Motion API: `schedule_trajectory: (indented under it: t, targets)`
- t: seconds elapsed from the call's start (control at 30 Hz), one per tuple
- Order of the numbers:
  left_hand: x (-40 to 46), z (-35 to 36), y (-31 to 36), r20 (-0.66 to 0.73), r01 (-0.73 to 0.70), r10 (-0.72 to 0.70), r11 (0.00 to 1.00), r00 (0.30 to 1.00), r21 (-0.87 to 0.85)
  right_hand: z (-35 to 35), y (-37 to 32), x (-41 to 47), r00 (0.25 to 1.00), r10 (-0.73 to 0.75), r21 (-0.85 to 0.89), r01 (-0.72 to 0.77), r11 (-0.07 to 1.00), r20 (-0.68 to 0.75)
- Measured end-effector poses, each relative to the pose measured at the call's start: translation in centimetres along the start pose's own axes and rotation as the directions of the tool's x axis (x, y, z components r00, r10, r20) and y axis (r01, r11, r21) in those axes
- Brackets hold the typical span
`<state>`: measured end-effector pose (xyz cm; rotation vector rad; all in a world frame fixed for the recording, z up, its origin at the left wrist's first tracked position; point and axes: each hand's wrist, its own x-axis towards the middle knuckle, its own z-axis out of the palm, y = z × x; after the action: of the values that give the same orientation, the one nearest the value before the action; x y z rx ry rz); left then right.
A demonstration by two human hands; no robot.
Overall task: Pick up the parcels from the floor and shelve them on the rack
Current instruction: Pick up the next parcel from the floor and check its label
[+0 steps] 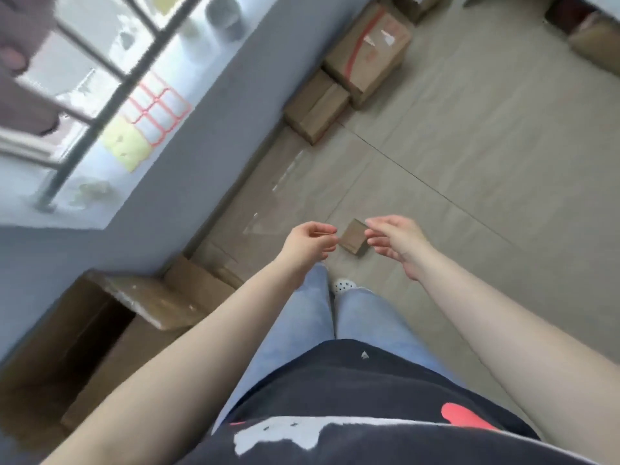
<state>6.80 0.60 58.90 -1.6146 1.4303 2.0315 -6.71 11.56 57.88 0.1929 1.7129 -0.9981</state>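
A small brown cardboard parcel (353,240) lies on the tiled floor just ahead of my feet. My left hand (310,243) hovers to its left with the fingers loosely curled and nothing in it. My right hand (396,241) hovers to its right, fingers apart and empty. Both hands are above the parcel and do not touch it. More parcels lie along the wall: a medium brown box (317,107) and a larger box with red tape (369,53). No rack is in view.
A blue-grey wall (188,182) with a window sill runs along the left. A large open cardboard box (110,333) stands at the wall to my left. Further boxes (593,38) sit at the top right. Flattened cardboard and clear tape lie by the wall.
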Motion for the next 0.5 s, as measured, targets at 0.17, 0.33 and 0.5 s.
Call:
schedule_trajectory:
  t: [0.17,0.33,0.5]
  targets:
    - [3.3,0.0,1.1,0.148,0.007,-0.040,0.976,0.988,0.218,0.3,2.1,0.8,0.990,0.053,0.174,-0.029,0.984,-0.134]
    - [7.3,1.2,0.5,0.144,0.039,-0.086,0.954,0.986,0.298,0.1,5.0,3.6,0.958,0.141,0.308,-0.059,0.950,-0.251]
    - [14.0,3.5,-2.6,0.096,0.111,-0.157,0.922,0.983,0.370,-0.9,8.9,9.9,0.929,0.282,0.469,-0.144,0.872,-0.239]
